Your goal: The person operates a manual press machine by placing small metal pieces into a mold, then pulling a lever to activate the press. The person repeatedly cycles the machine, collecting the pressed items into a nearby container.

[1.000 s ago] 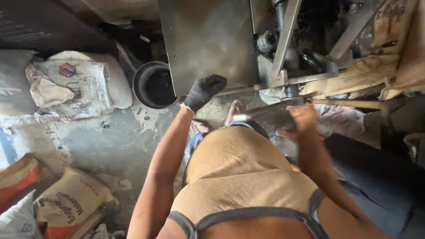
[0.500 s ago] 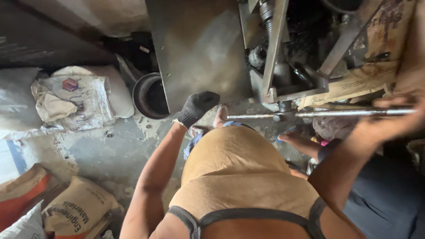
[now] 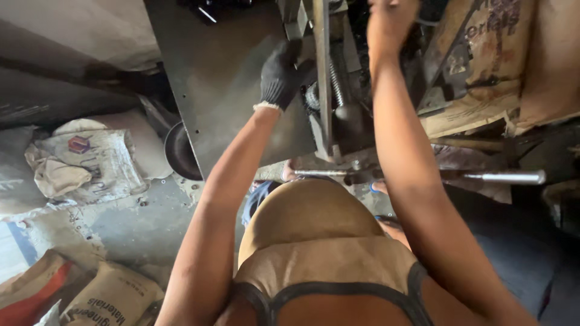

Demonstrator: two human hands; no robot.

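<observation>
My left hand [image 3: 280, 73], in a dark knit glove, is raised against the grey machine [image 3: 338, 115]. Its fingers curl at the edge of the upright steel bar [image 3: 322, 78], beside the flat metal panel [image 3: 223, 78]. My bare right hand [image 3: 389, 21] is up at the machine's top and blurred, so its grip is unclear. A long steel rod [image 3: 501, 177] sticks out sideways from the machine's base, below my right forearm, and neither hand touches it. A coiled spring [image 3: 336, 84] shows behind the upright bar.
A dark round pan [image 3: 180, 154] lies on the concrete floor left of the panel. Printed sacks lie at the left [image 3: 90, 160] and bottom left [image 3: 112, 299]. More brown sacks [image 3: 483, 78] are stacked to the right of the machine.
My right hand has let go of the steel rod and risen to the machine's top. My gloved left hand has moved up from the panel's lower edge to the upright bar.
</observation>
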